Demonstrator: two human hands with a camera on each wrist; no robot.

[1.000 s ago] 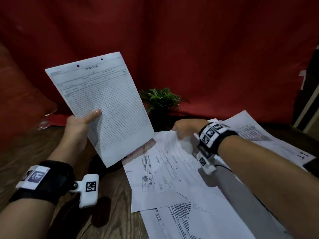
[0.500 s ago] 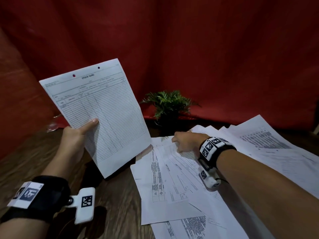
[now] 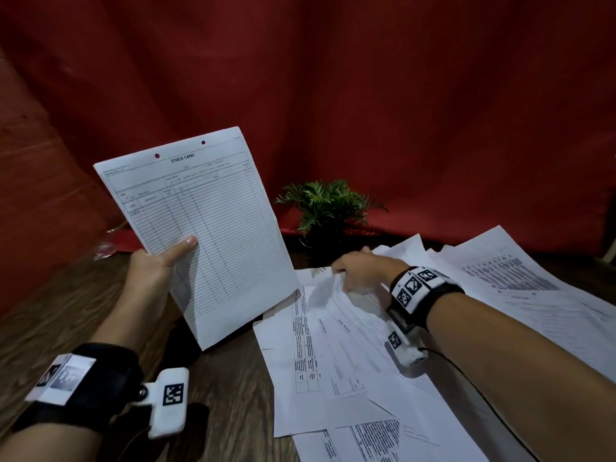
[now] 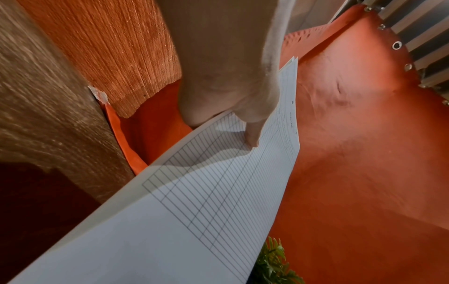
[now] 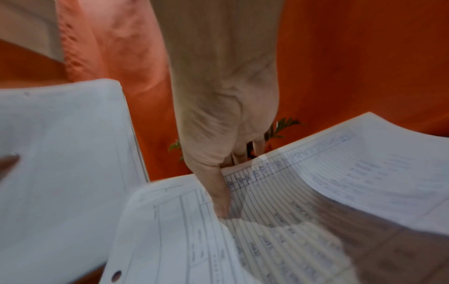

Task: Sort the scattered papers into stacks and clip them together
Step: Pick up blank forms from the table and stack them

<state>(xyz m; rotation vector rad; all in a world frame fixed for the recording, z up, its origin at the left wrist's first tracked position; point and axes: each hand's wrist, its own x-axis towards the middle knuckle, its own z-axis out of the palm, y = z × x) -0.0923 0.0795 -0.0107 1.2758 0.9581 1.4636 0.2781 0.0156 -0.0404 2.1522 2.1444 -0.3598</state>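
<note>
My left hand (image 3: 156,268) holds a thin stack of white ruled "STOCK CARD" sheets (image 3: 206,228) upright above the table, thumb (image 4: 252,134) pressed on the front, fingers hidden behind. Printed papers (image 3: 333,355) lie scattered over the right half of the wooden table (image 3: 66,311). My right hand (image 3: 360,271) reaches over them and pinches the far edge of one sheet (image 5: 279,192), thumb (image 5: 219,196) on top, fingers under, lifting and curling it. More sheets (image 3: 520,281) fan out to the right. No clip is visible.
A small green potted plant (image 3: 326,208) stands at the back of the table, just behind my right hand. A red cloth backdrop (image 3: 366,95) hangs behind everything. Bare wood shows on the left of the table.
My right hand has gripped and raised the far edge of a sheet that half a second ago lay flatter. The held stack stays up in my left hand.
</note>
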